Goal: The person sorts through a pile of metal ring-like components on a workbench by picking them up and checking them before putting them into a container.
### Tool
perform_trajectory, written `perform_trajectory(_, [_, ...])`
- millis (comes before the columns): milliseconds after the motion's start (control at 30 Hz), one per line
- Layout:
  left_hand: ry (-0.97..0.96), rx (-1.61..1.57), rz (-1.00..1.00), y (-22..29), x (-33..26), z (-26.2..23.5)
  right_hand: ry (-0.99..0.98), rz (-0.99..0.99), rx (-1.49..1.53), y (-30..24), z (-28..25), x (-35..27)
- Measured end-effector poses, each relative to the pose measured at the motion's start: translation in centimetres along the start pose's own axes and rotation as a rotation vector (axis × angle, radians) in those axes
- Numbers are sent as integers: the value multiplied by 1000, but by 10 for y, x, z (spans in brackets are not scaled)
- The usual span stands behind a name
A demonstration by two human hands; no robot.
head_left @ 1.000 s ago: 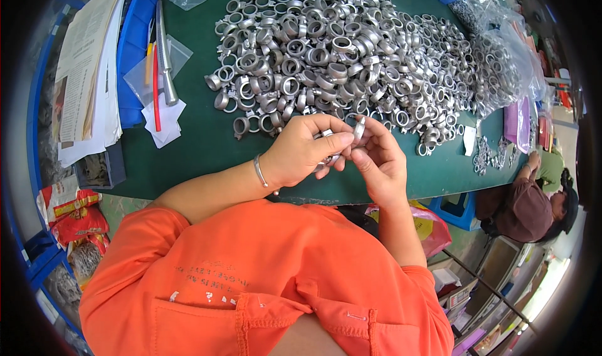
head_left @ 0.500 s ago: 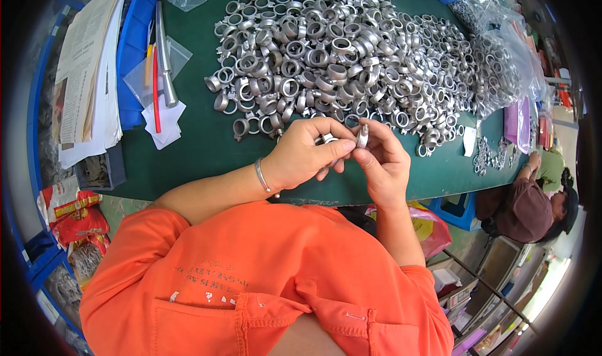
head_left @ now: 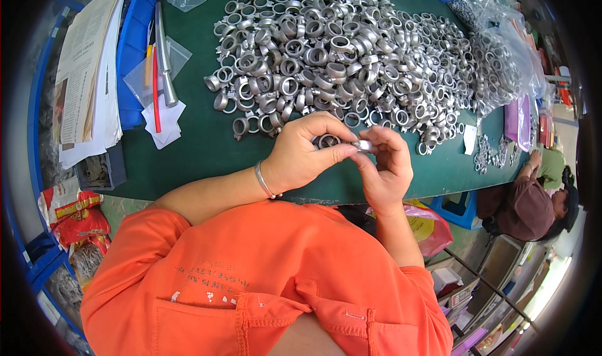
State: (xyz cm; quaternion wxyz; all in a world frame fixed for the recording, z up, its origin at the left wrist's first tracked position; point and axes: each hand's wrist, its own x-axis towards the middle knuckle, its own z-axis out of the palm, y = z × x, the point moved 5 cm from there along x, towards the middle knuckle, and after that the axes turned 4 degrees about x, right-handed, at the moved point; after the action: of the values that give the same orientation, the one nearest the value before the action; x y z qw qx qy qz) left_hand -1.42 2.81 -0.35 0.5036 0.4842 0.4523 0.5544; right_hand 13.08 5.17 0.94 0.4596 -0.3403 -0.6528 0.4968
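Green matting covers the work table point(head_left: 207, 149), and the worker in an orange top sits close against its near edge. At the table's far left, toward 9 o'clock, lies a stack of papers point(head_left: 84, 74) against a blue bin point(head_left: 133, 49). Next to it, on a clear bag with white slips, rest a metal rod point(head_left: 164, 58) and a red pen point(head_left: 155, 86), both with the long axis running from 12 to 6 o'clock. Further right, the large heap of silver metal rings point(head_left: 351, 55) spreads over the middle of the table, from 11 to 2 o'clock.

Below the heap's near edge the two hands meet. The left hand point(head_left: 301, 158), with a thin bracelet on the wrist, has its fingers curled, and thumb and forefinger are closed toward the right; a ring from the heap sits just behind these fingers, but whether the hand holds it cannot be told. The small silver piece point(head_left: 364, 145) lies exactly between the two hands, at 3 o'clock from the left fingertips and at 10 o'clock from the right hand point(head_left: 385, 168). Its long axis seems to run left to right, from one hand to the other. The right fingers are bent close around its right end, pinching it. Both hands touch the piece, so neither is clearly nearer.

At far right, a clear bag of more rings point(head_left: 501, 61) lies on the table corner, and another person point(head_left: 527, 205) sits lower, at 4 o'clock.
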Motion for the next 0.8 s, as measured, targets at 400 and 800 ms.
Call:
perform_trajectory(400, [-161,-759,-645,-21,-8,15,-114,-420,-249,-40,4,0])
perform_trajectory(800, [-181,578,663,55,-3,42,267,813,1483,14,-16,-57])
